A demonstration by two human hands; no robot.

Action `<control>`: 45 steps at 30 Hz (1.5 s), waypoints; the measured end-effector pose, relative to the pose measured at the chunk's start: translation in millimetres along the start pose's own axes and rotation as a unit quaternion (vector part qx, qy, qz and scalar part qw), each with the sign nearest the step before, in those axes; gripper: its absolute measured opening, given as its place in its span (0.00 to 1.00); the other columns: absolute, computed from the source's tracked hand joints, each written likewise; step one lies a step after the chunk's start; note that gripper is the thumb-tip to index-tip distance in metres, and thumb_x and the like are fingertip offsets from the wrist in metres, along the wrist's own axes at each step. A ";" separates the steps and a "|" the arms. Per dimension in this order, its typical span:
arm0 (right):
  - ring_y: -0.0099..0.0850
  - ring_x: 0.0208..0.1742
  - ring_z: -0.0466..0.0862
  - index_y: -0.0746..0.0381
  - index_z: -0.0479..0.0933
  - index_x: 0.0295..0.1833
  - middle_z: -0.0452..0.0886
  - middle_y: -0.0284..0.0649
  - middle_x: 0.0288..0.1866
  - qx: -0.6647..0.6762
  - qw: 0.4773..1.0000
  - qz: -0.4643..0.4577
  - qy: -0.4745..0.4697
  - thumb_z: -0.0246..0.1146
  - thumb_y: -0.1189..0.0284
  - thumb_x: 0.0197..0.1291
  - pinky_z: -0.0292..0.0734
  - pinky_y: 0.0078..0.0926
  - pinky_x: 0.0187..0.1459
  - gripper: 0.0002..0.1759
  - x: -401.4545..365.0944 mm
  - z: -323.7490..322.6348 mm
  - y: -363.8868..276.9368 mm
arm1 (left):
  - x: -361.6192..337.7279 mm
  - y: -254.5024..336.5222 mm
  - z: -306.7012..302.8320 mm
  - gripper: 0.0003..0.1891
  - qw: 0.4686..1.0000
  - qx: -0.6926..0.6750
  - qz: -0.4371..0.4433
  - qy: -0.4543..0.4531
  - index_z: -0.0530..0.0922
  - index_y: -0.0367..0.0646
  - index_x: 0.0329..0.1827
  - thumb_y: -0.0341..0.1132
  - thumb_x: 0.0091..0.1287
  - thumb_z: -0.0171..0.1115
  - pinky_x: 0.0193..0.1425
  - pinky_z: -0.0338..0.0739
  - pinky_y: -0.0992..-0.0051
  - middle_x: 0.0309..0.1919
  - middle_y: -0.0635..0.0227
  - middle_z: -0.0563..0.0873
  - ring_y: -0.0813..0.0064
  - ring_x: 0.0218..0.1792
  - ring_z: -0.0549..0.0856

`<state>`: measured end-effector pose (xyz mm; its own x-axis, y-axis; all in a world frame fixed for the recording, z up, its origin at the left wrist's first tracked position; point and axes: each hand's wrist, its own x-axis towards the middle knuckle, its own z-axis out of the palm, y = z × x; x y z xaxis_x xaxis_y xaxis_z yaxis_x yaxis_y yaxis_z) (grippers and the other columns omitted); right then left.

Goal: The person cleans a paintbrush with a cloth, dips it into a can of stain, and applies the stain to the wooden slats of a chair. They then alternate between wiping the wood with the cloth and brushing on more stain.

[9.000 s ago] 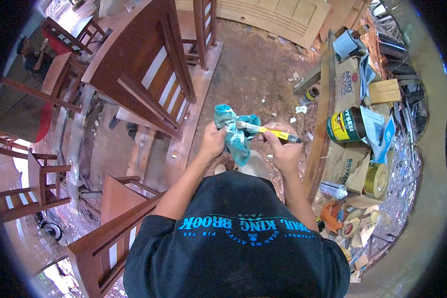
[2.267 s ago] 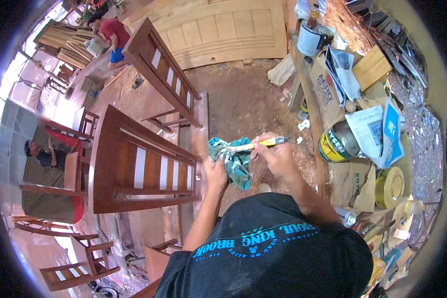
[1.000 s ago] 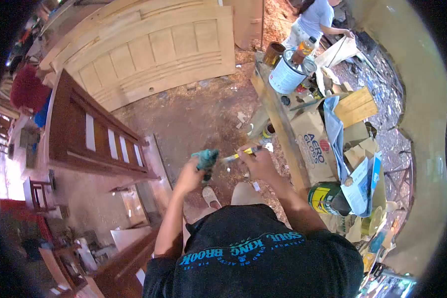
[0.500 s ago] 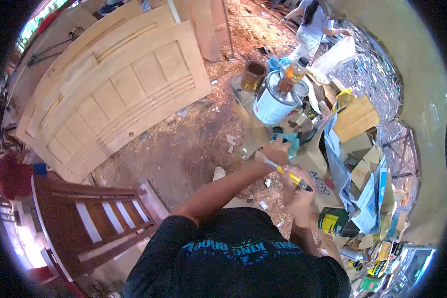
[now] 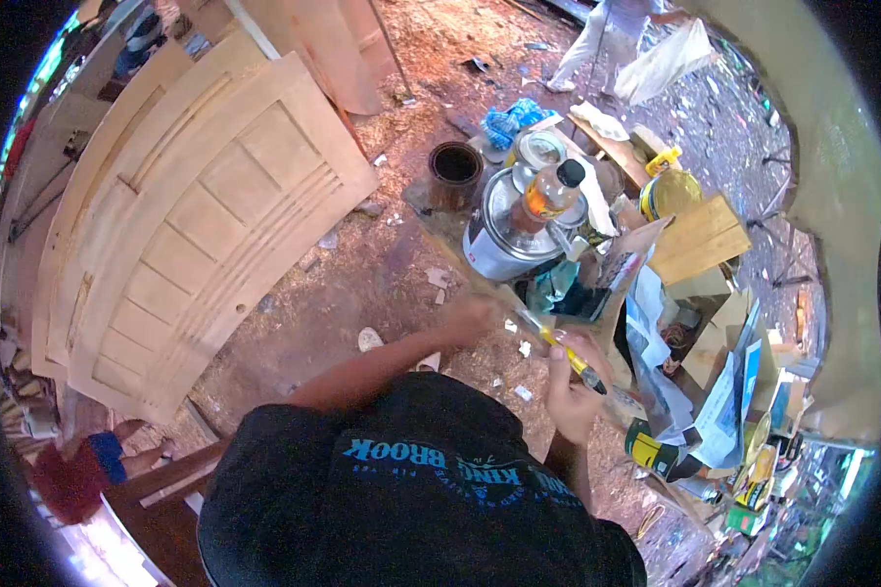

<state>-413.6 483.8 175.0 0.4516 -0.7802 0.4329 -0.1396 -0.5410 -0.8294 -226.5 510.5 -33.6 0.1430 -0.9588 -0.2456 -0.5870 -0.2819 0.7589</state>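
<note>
— Fingers (image 5: 561, 370) of our right hand (image 5: 571, 401) are clenched round the brush (image 5: 568, 354), gripping its yellow handle. It slants away from us over the near edge of the table (image 5: 465, 276).
— And our left hand (image 5: 470, 316)?
— Stretched out ahead, just beside the far end of the brush. It is blurred, so we cannot tell whether its fingers are curled or loose.
— Where is the cloth?
— It lies crumpled on the table, teal (image 5: 556, 284), just past both hands and beside a big tin (image 5: 494, 235). A bottle (image 5: 548, 191) of amber liquid stands on top of that tin, with a dark can (image 5: 455, 174) behind. Farther left, pale wooden doors (image 5: 196, 235) lie on the floor.
</note>
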 end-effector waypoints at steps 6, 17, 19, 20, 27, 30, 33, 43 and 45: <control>0.33 0.35 0.82 0.69 0.81 0.43 0.83 0.46 0.38 0.022 0.995 0.068 0.068 0.62 0.78 0.62 0.76 0.28 0.39 0.07 6.1 4.5 19.8 | 20.5 -70.6 -119.8 0.26 0.936 -0.079 -0.052 0.338 0.72 0.39 0.59 0.37 0.58 0.69 0.59 0.74 0.56 0.51 0.46 0.80 0.48 0.56 0.80; 0.35 0.34 0.83 0.70 0.79 0.42 0.83 0.48 0.37 -0.026 0.999 -0.002 -0.047 0.60 0.80 0.61 0.78 0.29 0.38 0.06 35.5 34.9 12.7 | 97.3 -49.0 -168.5 0.58 0.943 0.009 -0.002 0.332 0.59 0.35 0.71 0.56 0.41 0.80 0.71 0.65 0.51 0.66 0.43 0.70 0.46 0.68 0.70; 0.36 0.38 0.82 0.72 0.77 0.46 0.83 0.51 0.40 -0.027 0.996 -0.016 -0.078 0.58 0.81 0.64 0.78 0.30 0.42 0.07 26.0 37.1 25.2 | 115.7 -67.8 -158.6 0.57 0.921 -0.106 0.106 0.360 0.61 0.35 0.69 0.60 0.40 0.78 0.70 0.61 0.45 0.62 0.43 0.73 0.45 0.66 0.72; 0.37 0.39 0.82 0.72 0.77 0.46 0.83 0.52 0.41 0.015 0.995 -0.002 -0.099 0.57 0.81 0.64 0.78 0.31 0.43 0.07 21.1 38.0 32.8 | 103.8 -52.1 -167.7 0.53 0.928 -0.053 0.061 0.365 0.65 0.38 0.67 0.58 0.40 0.78 0.70 0.60 0.45 0.59 0.48 0.77 0.47 0.62 0.75; 0.35 0.36 0.80 0.71 0.77 0.44 0.81 0.50 0.41 -0.001 0.985 -0.062 -0.161 0.56 0.76 0.68 0.79 0.30 0.42 0.08 27.2 55.0 55.2 | 91.8 -57.0 -154.0 0.54 0.868 -0.055 0.056 0.490 0.64 0.32 0.66 0.55 0.37 0.77 0.69 0.64 0.54 0.58 0.43 0.76 0.46 0.62 0.73; 0.31 0.31 0.79 0.72 0.76 0.44 0.81 0.44 0.32 -0.003 0.983 -0.033 -0.181 0.57 0.69 0.71 0.76 0.29 0.37 0.14 36.0 67.6 55.7 | 26.2 -44.3 -163.3 0.53 0.873 -0.091 0.018 0.479 0.65 0.33 0.65 0.55 0.38 0.77 0.66 0.66 0.52 0.56 0.44 0.76 0.46 0.60 0.75; 0.31 0.29 0.78 0.71 0.75 0.46 0.80 0.44 0.32 0.074 0.947 -0.070 -0.306 0.52 0.65 0.73 0.73 0.29 0.37 0.17 54.1 95.1 53.2 | -16.1 -66.6 -133.3 0.50 0.805 -0.120 0.092 0.573 0.66 0.37 0.65 0.54 0.40 0.78 0.67 0.65 0.52 0.58 0.45 0.75 0.45 0.61 0.74; 0.35 0.33 0.80 0.67 0.75 0.52 0.79 0.48 0.47 0.263 0.827 0.034 -0.496 0.56 0.70 0.70 0.76 0.32 0.34 0.12 -25.0 239.1 -22.4 | -250.8 -120.0 43.3 0.56 0.779 -0.038 -0.218 0.586 0.64 0.41 0.70 0.54 0.35 0.81 0.72 0.61 0.53 0.62 0.52 0.74 0.50 0.65 0.72; 0.35 0.32 0.80 0.67 0.75 0.51 0.80 0.49 0.46 0.363 0.726 0.247 -0.529 0.56 0.70 0.70 0.76 0.31 0.33 0.12 -58.3 252.4 -37.3 | -290.8 -126.6 96.4 0.56 0.747 -0.025 -0.303 0.591 0.65 0.40 0.69 0.54 0.35 0.81 0.72 0.61 0.54 0.62 0.52 0.74 0.51 0.66 0.72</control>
<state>-212.3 628.7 91.6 0.9823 0.0639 -0.1763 -0.1876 0.3302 -0.9251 -270.5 828.5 -116.4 0.9915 -0.0082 0.1297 -0.1039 -0.6498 0.7530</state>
